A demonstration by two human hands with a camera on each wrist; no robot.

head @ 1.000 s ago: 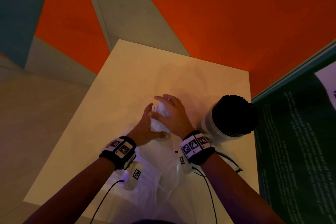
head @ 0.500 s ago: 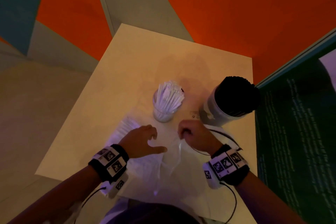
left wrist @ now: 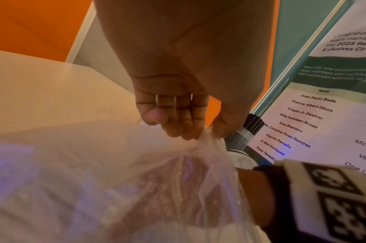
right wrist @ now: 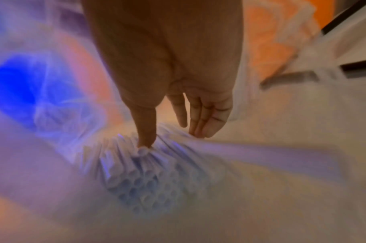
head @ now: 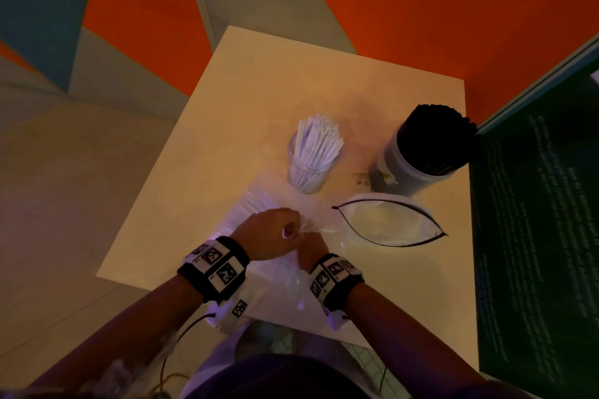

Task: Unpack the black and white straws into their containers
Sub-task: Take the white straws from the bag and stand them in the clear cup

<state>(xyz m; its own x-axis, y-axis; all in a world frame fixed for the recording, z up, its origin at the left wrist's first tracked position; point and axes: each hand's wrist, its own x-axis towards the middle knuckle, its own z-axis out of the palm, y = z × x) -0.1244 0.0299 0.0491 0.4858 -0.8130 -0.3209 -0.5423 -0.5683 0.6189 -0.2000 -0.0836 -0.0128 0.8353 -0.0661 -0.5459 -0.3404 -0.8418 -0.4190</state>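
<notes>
White straws [head: 313, 152] stand in a clear glass, and black straws [head: 436, 139] fill a grey tub to its right. A clear plastic bag [head: 259, 204] with more white straws [right wrist: 144, 166] lies at the table's near edge. My left hand [head: 285, 230] pinches the bag's edge [left wrist: 201, 143] between thumb and fingers and holds it up. My right hand [head: 311, 251] is inside the bag. In the blurred right wrist view its straight thumb [right wrist: 145, 139] touches the straw ends, with the fingers [right wrist: 201, 128] on the bundle's far side.
An open zip pouch [head: 389, 223] with a black zipper lies on the table just below the grey tub. A dark green poster board [head: 534, 236] stands along the table's right edge. Orange and grey floor surrounds the small beige table [head: 291, 74].
A second ago both hands were around the white straws at the glass. They have drawn back to the bag; the left now pinches its edge and the right has gone inside.
</notes>
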